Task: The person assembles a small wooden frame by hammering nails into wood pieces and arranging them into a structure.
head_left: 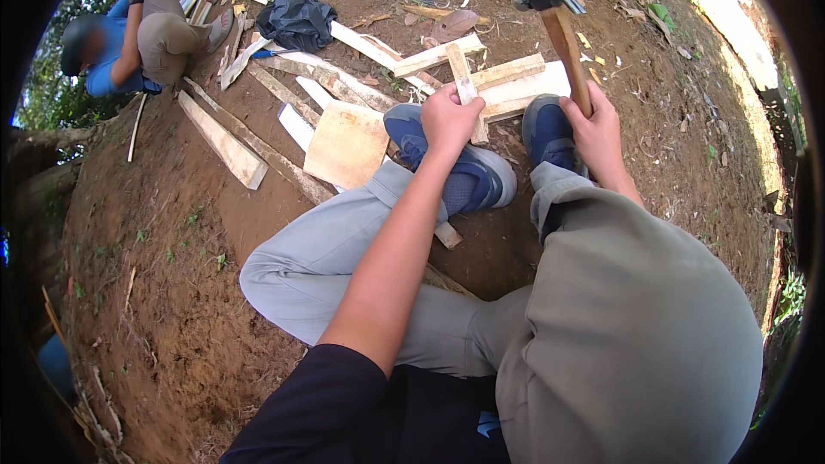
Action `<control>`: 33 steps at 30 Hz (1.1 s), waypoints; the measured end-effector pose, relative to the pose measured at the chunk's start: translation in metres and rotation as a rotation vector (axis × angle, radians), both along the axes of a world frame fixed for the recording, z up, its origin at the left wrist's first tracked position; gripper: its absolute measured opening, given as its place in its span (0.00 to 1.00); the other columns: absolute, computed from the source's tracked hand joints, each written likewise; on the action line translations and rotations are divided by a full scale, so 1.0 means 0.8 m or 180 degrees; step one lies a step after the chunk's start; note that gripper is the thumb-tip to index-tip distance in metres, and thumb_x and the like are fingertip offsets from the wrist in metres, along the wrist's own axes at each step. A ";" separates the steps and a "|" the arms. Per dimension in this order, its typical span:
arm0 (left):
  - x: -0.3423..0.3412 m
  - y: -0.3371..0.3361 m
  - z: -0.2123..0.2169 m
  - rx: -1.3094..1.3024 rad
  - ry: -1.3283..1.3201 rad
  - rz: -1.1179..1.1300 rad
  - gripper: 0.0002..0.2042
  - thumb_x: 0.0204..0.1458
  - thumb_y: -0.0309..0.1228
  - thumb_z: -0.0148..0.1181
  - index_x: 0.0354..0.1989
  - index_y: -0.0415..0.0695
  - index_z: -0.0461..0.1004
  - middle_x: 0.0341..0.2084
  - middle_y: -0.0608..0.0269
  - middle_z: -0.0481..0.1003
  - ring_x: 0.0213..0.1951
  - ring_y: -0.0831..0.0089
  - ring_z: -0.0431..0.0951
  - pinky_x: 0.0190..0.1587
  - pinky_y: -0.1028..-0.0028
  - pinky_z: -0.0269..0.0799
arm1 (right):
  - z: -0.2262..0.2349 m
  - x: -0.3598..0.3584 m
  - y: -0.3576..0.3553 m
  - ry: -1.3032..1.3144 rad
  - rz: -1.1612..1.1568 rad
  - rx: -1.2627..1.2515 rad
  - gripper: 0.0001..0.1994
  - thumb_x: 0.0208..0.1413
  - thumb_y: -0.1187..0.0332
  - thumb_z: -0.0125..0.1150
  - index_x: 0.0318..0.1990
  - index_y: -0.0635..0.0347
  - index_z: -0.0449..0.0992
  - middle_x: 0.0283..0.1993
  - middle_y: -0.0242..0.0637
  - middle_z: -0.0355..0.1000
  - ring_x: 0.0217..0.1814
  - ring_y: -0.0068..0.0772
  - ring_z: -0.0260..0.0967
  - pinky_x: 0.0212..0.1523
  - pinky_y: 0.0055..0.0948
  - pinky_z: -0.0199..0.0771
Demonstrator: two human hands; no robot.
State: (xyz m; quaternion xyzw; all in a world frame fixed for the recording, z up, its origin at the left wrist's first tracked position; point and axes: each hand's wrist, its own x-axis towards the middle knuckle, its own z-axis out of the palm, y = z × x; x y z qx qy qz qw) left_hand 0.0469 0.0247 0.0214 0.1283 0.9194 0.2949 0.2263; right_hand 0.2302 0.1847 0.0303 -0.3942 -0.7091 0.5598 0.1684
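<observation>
My right hand is wrapped round the wooden handle of a claw hammer, its metal head raised over the dirt beyond my right shoe. My left hand grips a narrow wooden strip that stands tilted between my shoes. Just past it lie a pale board and a short wooden block. Another wood strip rests behind them. Whether the held strip is joined to the pieces under it, I cannot tell. No nail can be made out.
Left of my shoes lies a flat square board among several planks. A long offcut lies farther left. Beyond is a black plastic bag. At the upper left another person crouches by more wood. Dry leaves and chips litter the dirt.
</observation>
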 end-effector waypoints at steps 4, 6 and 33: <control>-0.006 -0.002 0.005 -0.0223 -0.0073 -0.0070 0.20 0.43 0.41 0.71 0.44 0.46 0.86 0.31 0.59 0.85 0.34 0.68 0.85 0.42 0.67 0.79 | 0.017 -0.001 0.018 0.0002 -0.0371 -0.0261 0.09 0.63 0.67 0.63 0.41 0.64 0.73 0.27 0.31 0.67 0.31 0.22 0.63 0.33 0.30 0.66; -0.007 -0.005 0.005 -0.0215 -0.0075 -0.0107 0.20 0.44 0.41 0.71 0.45 0.45 0.86 0.31 0.59 0.86 0.33 0.68 0.85 0.41 0.68 0.79 | 0.020 0.001 0.027 0.0072 -0.0506 -0.0336 0.09 0.63 0.67 0.63 0.41 0.64 0.73 0.28 0.30 0.67 0.31 0.21 0.63 0.33 0.29 0.66; -0.018 -0.014 -0.002 0.0352 -0.0037 -0.0383 0.15 0.43 0.34 0.73 0.37 0.39 0.83 0.29 0.56 0.85 0.33 0.67 0.86 0.40 0.68 0.79 | -0.010 -0.017 0.029 -0.0225 0.0230 0.0637 0.13 0.58 0.64 0.71 0.38 0.62 0.73 0.26 0.40 0.69 0.27 0.36 0.65 0.32 0.38 0.69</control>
